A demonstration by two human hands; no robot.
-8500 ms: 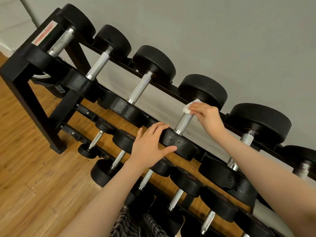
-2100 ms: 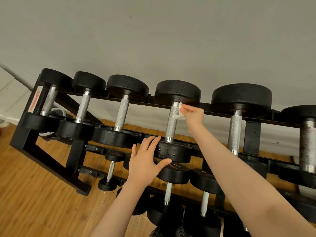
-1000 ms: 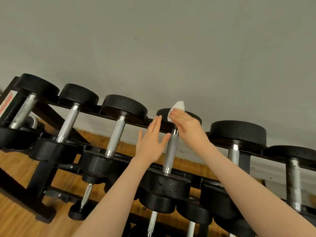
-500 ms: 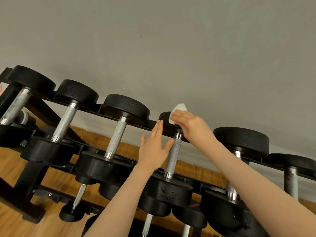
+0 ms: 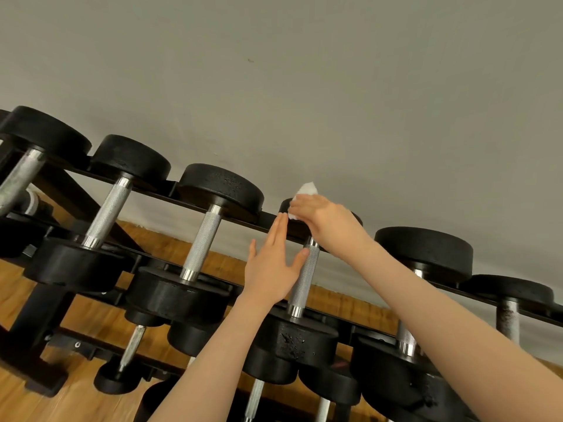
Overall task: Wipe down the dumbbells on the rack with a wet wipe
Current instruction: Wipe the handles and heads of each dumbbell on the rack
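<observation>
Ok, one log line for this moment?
step: wiping far head | right hand: holds wet wipe on dumbbell | left hand: open beside handle

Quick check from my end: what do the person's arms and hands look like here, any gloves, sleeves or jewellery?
Both forearms are bare as far as the view shows, with no sleeves in frame. The left hand and right hand wear no gloves, and no rings, watch or wristbands show.
</observation>
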